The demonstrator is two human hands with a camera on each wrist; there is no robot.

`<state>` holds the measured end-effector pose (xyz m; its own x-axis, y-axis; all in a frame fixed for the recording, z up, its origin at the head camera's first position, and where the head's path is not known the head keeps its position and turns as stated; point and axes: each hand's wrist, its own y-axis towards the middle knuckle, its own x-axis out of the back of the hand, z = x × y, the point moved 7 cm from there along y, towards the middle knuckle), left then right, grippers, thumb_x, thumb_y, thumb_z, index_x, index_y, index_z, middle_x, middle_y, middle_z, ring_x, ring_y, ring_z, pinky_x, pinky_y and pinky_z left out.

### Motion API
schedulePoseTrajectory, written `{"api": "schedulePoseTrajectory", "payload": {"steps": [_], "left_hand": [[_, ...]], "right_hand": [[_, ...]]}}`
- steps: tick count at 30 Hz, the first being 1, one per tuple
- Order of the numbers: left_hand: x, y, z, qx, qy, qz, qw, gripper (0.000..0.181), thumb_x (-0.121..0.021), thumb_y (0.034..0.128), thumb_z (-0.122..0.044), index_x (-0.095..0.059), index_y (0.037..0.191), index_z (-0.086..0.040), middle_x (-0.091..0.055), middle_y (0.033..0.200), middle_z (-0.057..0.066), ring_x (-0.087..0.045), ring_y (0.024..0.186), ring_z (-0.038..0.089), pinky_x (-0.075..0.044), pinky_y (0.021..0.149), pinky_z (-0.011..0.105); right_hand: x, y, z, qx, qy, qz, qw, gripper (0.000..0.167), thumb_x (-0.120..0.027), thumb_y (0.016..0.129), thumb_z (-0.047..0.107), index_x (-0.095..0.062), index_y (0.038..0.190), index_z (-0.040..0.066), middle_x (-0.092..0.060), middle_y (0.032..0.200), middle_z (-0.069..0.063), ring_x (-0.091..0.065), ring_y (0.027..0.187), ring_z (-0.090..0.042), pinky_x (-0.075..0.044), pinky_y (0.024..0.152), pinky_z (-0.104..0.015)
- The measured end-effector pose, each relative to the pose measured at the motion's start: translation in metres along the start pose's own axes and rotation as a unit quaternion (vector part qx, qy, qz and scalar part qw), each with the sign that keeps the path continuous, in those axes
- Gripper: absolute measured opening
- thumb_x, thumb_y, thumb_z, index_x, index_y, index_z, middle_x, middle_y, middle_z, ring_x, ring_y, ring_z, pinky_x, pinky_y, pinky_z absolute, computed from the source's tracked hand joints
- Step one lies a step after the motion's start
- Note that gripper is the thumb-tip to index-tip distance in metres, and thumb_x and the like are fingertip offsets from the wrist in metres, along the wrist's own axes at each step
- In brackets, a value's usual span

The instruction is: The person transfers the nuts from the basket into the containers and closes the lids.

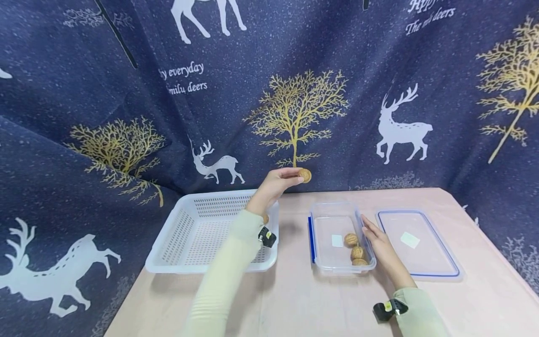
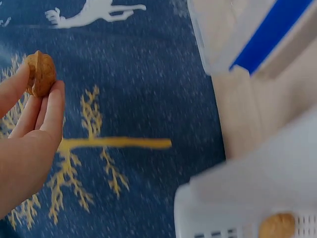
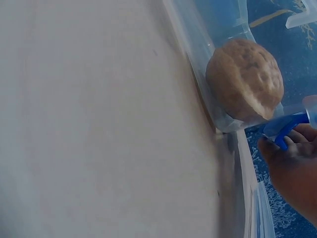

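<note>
Raised above the gap between the basket and the box, my left hand (image 1: 273, 185) pinches a walnut (image 1: 305, 175) between thumb and fingertips. In the left wrist view the walnut (image 2: 41, 73) shows its seam. My right hand (image 1: 381, 243) is at the right side of a clear plastic container (image 1: 332, 210), holding its side flap. The right wrist view shows fingers and thumb about that blue-edged flap (image 3: 285, 130). Inside the container, walnuts (image 1: 357, 252) lie along the right side near the front. A white slotted basket (image 1: 168, 234) stands at left, partly hidden by the left forearm.
A walnut (image 2: 277, 226) lies in the basket, mostly behind the left wrist in the head view. Flat on the table (image 1: 294, 299), right of the container, is a clear lid (image 1: 433, 255) with a blue seal. A dark deer-print cloth (image 1: 337, 140) hangs behind.
</note>
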<state>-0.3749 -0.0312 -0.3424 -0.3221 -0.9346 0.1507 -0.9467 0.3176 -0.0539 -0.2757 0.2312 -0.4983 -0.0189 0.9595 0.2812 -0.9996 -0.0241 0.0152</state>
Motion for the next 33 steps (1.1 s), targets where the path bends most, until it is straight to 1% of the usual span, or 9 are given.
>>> {"api": "schedulePoseTrajectory", "payload": {"steps": [6, 11, 16, 19, 22, 25, 29, 33], "left_hand": [[-0.024, 0.0, -0.002, 0.002, -0.001, 0.006, 1.0, 0.041, -0.074, 0.0852, -0.016, -0.065, 0.125, -0.014, -0.066, 0.12, 0.0, -0.061, 0.109, 0.013, -0.046, 0.101, 0.03], [-0.042, -0.001, -0.002, -0.003, -0.016, 0.012, 0.9998, 0.04, -0.076, 0.0839, -0.015, -0.066, 0.122, -0.014, -0.068, 0.114, -0.001, -0.063, 0.103, 0.012, -0.049, 0.096, 0.029], [-0.059, -0.006, -0.003, -0.014, -0.029, 0.022, 0.9992, 0.039, -0.075, 0.0842, -0.013, -0.066, 0.122, -0.013, -0.069, 0.112, -0.001, -0.063, 0.101, 0.011, -0.05, 0.095, 0.03], [-0.069, -0.007, -0.001, -0.023, -0.037, 0.029, 0.9986, 0.038, -0.074, 0.0844, -0.011, -0.066, 0.122, -0.011, -0.069, 0.113, 0.0, -0.063, 0.101, 0.011, -0.05, 0.094, 0.028], [-0.079, -0.007, 0.005, -0.028, -0.044, 0.034, 0.9981, 0.037, -0.074, 0.0845, -0.009, -0.067, 0.121, -0.008, -0.069, 0.114, 0.003, -0.064, 0.1, 0.011, -0.051, 0.091, 0.024], [-0.088, -0.006, 0.014, -0.023, -0.044, 0.027, 0.9984, 0.035, -0.074, 0.0839, -0.008, -0.068, 0.119, -0.007, -0.07, 0.112, 0.003, -0.065, 0.098, 0.01, -0.051, 0.089, 0.022], [-0.098, -0.005, 0.029, -0.014, -0.057, 0.016, 0.9982, 0.034, -0.074, 0.0833, -0.006, -0.069, 0.117, -0.007, -0.071, 0.11, 0.004, -0.066, 0.096, 0.011, -0.051, 0.089, 0.022], [-0.109, -0.004, 0.043, -0.019, -0.071, 0.009, 0.9973, 0.032, -0.072, 0.084, -0.003, -0.068, 0.116, -0.003, -0.07, 0.11, 0.007, -0.066, 0.098, 0.014, -0.052, 0.09, 0.025]], "right_hand": [[0.0, 0.0, -0.001, 0.001, 0.001, -0.001, 1.0, 0.054, -0.032, 0.105, 0.028, -0.018, 0.152, 0.005, -0.011, 0.157, -0.022, -0.004, 0.143, -0.045, -0.004, 0.112, -0.064], [-0.001, -0.001, -0.001, 0.002, 0.005, 0.002, 1.0, 0.054, -0.032, 0.105, 0.028, -0.018, 0.153, 0.005, -0.011, 0.157, -0.022, -0.004, 0.143, -0.046, -0.005, 0.112, -0.064], [-0.001, -0.001, 0.0, 0.004, 0.018, 0.001, 0.9998, 0.055, -0.033, 0.105, 0.028, -0.017, 0.152, 0.004, -0.011, 0.157, -0.022, -0.005, 0.143, -0.045, -0.006, 0.113, -0.062], [-0.001, -0.001, 0.0, 0.006, 0.019, 0.0, 0.9998, 0.055, -0.033, 0.105, 0.028, -0.017, 0.152, 0.004, -0.01, 0.157, -0.022, -0.005, 0.143, -0.045, -0.006, 0.114, -0.061], [0.0, -0.001, -0.001, 0.006, 0.015, 0.0, 0.9999, 0.055, -0.033, 0.105, 0.027, -0.017, 0.152, 0.003, -0.01, 0.157, -0.023, -0.005, 0.143, -0.045, -0.006, 0.114, -0.061], [0.0, -0.001, -0.001, 0.004, 0.011, 0.0, 0.9999, 0.055, -0.033, 0.106, 0.027, -0.017, 0.152, 0.004, -0.011, 0.157, -0.023, -0.005, 0.143, -0.045, -0.006, 0.114, -0.061], [0.0, -0.001, 0.0, 0.005, 0.014, 0.002, 0.9999, 0.054, -0.033, 0.106, 0.025, -0.016, 0.152, 0.004, -0.01, 0.157, -0.023, -0.005, 0.143, -0.045, -0.006, 0.114, -0.061], [0.0, -0.001, 0.001, 0.005, 0.022, 0.004, 0.9997, 0.054, -0.034, 0.106, 0.024, -0.016, 0.152, 0.003, -0.01, 0.157, -0.022, -0.004, 0.143, -0.044, -0.006, 0.114, -0.059]]}}
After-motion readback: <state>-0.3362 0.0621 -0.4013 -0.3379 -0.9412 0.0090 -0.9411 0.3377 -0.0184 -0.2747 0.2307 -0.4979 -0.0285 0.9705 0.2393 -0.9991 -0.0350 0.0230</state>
